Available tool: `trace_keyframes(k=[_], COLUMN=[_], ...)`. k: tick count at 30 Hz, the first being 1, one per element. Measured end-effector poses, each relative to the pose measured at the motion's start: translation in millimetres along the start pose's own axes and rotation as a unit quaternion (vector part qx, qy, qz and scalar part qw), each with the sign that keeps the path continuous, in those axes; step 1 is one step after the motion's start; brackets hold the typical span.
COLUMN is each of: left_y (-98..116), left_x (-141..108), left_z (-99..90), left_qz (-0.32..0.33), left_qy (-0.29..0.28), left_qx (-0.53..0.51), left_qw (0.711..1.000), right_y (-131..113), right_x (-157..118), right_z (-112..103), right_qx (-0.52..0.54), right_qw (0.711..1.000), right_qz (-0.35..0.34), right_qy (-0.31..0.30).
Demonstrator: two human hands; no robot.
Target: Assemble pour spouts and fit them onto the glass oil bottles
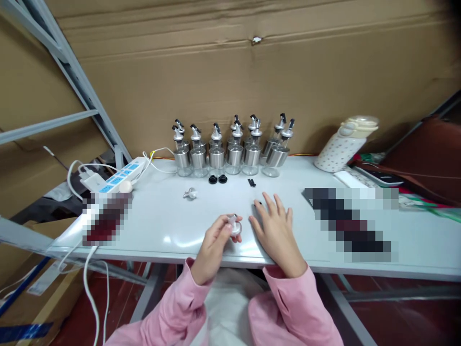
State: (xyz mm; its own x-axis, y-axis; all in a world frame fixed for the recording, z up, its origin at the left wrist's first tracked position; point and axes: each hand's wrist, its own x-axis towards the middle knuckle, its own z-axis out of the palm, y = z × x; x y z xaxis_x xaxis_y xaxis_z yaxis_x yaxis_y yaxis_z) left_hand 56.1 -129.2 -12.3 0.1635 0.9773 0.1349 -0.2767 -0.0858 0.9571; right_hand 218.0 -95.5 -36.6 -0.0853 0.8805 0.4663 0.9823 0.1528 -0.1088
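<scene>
A person in pink fabric sleeves works at a smooth, glossy, pale desk. Toward the back stands a cluster of bottles, the landmark here: clear glass at the base, wrapped in shiny cylindrical metal jackets, topped with silver spouts and angled black tips.

In front of the bottles, at the desk's near edge, the left hand pinches a silver pourer top, small and rounded, between thumb and fingers. The right hand, also in front of the bottles, is spread palm down, its fingers fanned. A small black piece sits by its index fingertip; whether they touch, I cannot tell.

Just before the bottles lie two round, stepped black stoppers side by side and some short black sticks. A little nearer, a second silver top with a narrow spout rests on its side.

Left of the bottles is a white plastic power strip with blue panels; to their right, a white spotted flask with a cream lid. Creased brown cardboard rises behind the bottles.
</scene>
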Motion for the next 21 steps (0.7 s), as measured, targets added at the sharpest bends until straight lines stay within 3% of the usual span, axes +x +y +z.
trace_keyframes(k=[5,13,17,21], left_y=[-0.7,9.0,5.4,3.6], left_x=[18.3,19.2,19.6,20.0], left_z=[-4.4,-14.0,-12.5,-11.5], left_qz=[-0.047,0.024,0.006,0.006], left_qy=[0.05,0.103,0.095,0.085], left_qx=[-0.134,-0.028,-0.039,-0.059], left_qw=[0.989,0.994,0.995,0.995], right_y=[-8.8,-48.4,-57.6,-46.5], right_x=[3.4,3.4,2.6,-1.2], right_z=[-3.9,0.5,3.6,-3.1], right_qx=[-0.004,0.112,0.199,0.228], right_qw=[0.999,0.987,0.975,0.973], right_qz=[-0.032,-0.116,-0.092,-0.037], right_qy=[-0.007,-0.019,-0.021,0.01])
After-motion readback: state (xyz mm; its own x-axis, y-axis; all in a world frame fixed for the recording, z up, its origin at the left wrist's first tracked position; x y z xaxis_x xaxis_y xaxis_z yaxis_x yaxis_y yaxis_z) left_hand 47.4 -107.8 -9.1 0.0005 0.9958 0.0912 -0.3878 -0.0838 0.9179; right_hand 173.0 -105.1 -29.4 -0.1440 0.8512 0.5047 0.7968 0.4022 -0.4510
